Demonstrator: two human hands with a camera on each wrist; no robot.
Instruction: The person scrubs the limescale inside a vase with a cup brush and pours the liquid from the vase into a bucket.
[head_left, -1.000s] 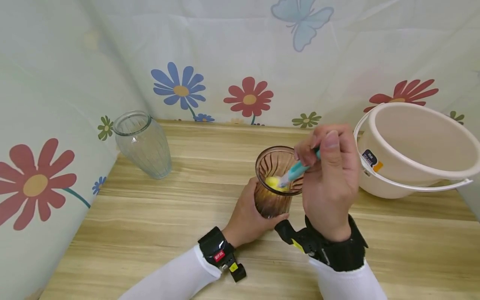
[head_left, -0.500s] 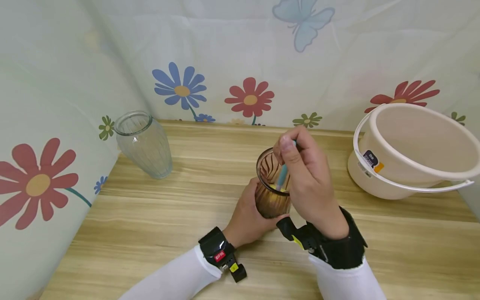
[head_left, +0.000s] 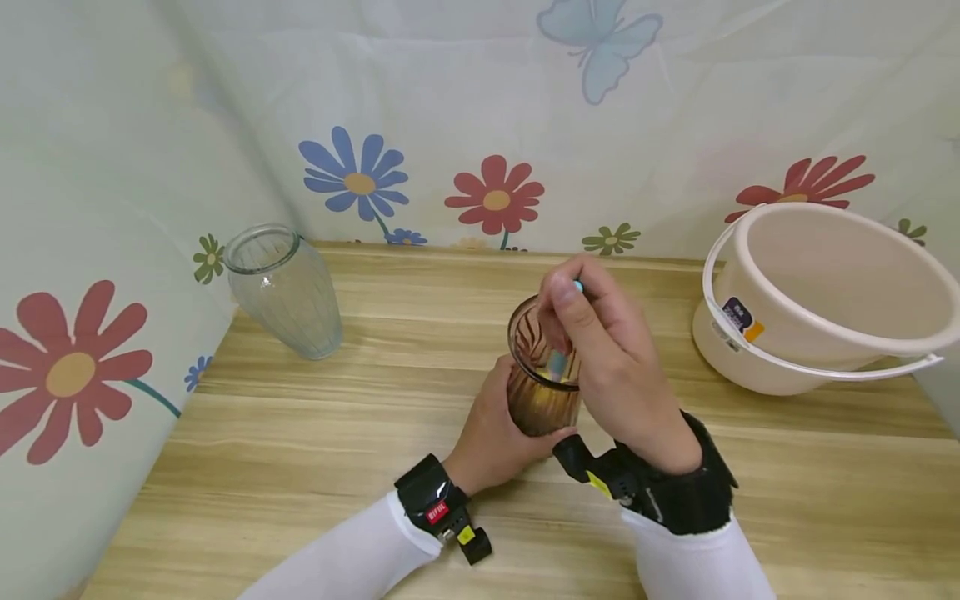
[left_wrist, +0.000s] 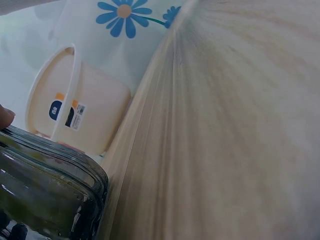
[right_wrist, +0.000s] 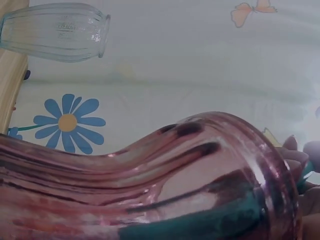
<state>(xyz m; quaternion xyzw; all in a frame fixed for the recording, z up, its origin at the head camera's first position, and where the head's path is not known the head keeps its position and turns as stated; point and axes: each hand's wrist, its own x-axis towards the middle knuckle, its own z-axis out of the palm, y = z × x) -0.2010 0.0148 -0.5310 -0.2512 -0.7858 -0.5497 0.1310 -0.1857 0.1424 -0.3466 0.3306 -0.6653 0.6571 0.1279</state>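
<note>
In the head view a brown ribbed glass vase (head_left: 543, 408) with a flared dark rim leans a little at the middle of the table. My left hand (head_left: 487, 433) grips its lower side, thumb in front. Its thick base (left_wrist: 45, 185) fills a corner of the left wrist view. From above, my right hand (head_left: 615, 362) pinches the teal handle of a sponge brush (head_left: 557, 365). The brush reaches down into the vase, and its yellow head (head_left: 545, 375) shows faintly behind the rim. Through the pinkish glass, the right wrist view shows the teal handle (right_wrist: 195, 220) inside.
A clear ribbed glass vase (head_left: 288, 292) stands at the back left of the wooden table (head_left: 315, 433). On the right is a beige bucket (head_left: 780, 362) with its white handle lowered. Flower-printed cloth (head_left: 420, 100) hangs behind and at the left.
My right hand has moved left and down over the vase, pushing the brush deeper, so the yellow head has sunk below the rim. My left hand keeps its grip.
</note>
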